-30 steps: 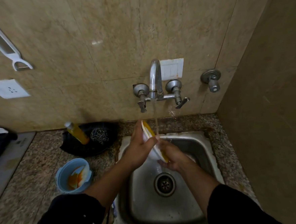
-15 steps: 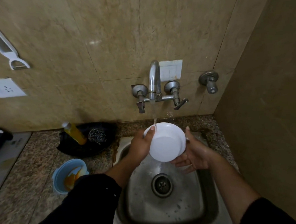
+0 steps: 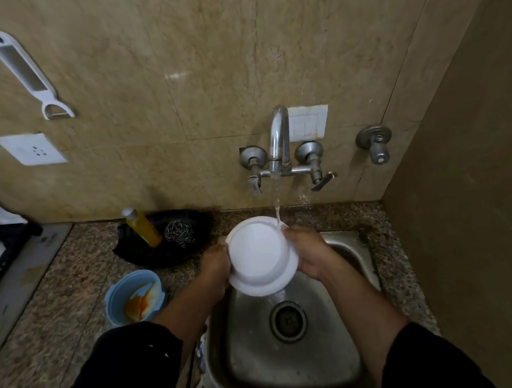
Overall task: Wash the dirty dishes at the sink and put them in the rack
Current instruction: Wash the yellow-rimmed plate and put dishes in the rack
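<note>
left hand (image 3: pixel 216 269): gripping the white bowl (image 3: pixel 257 254) at its left rim
right hand (image 3: pixel 310 255): gripping its right rim
water (image 3: pixel 277 213): hitting the rim beside the right hand's fingertips

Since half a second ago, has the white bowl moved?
Yes. The white bowl has flipped underside toward the camera and shifted left relative to the tap.

Left hand (image 3: pixel 216 267) and right hand (image 3: pixel 310 255) raised together, palms facing inward, fingers curled in grip; forearms converge.
</note>
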